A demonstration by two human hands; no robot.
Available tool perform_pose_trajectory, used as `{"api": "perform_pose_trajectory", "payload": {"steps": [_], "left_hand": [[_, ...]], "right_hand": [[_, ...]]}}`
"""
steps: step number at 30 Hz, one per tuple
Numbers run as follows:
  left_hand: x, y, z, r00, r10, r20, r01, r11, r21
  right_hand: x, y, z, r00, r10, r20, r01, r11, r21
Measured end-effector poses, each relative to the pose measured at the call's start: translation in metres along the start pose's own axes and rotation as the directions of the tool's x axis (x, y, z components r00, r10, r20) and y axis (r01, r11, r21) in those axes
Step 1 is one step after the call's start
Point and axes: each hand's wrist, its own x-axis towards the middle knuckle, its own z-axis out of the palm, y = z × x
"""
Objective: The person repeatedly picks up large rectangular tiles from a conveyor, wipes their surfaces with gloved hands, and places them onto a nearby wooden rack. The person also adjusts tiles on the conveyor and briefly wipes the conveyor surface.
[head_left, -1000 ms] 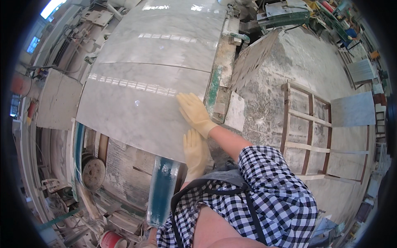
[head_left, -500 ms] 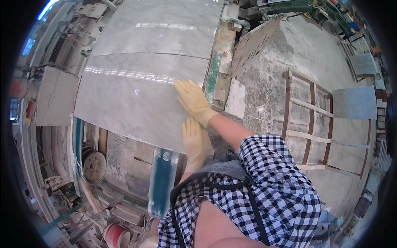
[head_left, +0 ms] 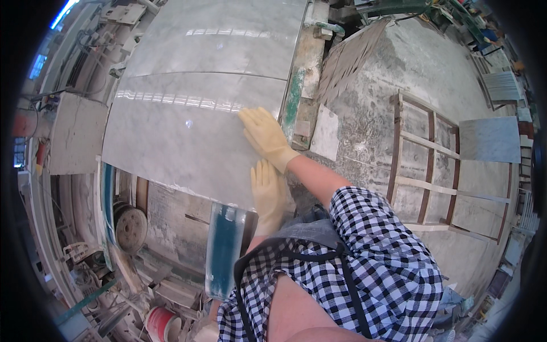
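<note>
Two polished grey-white stone slabs lie end to end, the near slab (head_left: pixel 171 148) under my hands and the far slab (head_left: pixel 216 54) beyond a thin dark seam. Both hands wear pale yellow rubber gloves. My right hand (head_left: pixel 264 137) rests flat near the near slab's right edge, its fingers stretched out toward the far left. Just below it, my left hand (head_left: pixel 266 191) lies at the near right corner, fingers extended and pointing away from me. Neither hand is wrapped around anything. The left palm's contact with the slab's edge is hard to make out.
A blue roller or bar (head_left: pixel 222 251) shows below the slab's near edge. To the left are a round dusty wheel (head_left: pixel 130 229) and an upright board (head_left: pixel 77 134). A red bucket (head_left: pixel 162 325) stands lower left. On the right, a wooden frame (head_left: pixel 427 165) lies on the floor.
</note>
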Motion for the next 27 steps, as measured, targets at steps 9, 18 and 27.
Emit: {"api": "perform_pose_trajectory", "payload": {"steps": [9,18,27], "left_hand": [[-0.0005,-0.0005,0.0014,0.999,0.009,-0.031,-0.009,1.000,0.008],[0.0000,0.0005,-0.0002,1.000,0.003,-0.029,-0.002,1.000,0.017],[-0.0018,0.0001,-0.0002,1.000,0.008,-0.025,-0.008,1.000,0.009]], "right_hand": [[-0.0037,0.0015,0.0012,0.994,0.057,0.089,-0.059,0.998,0.019],[-0.0022,0.0002,0.0008,0.999,0.021,0.027,-0.021,1.000,-0.002],[-0.0029,-0.0003,0.0004,0.999,0.033,0.032,-0.034,0.999,0.018]]}}
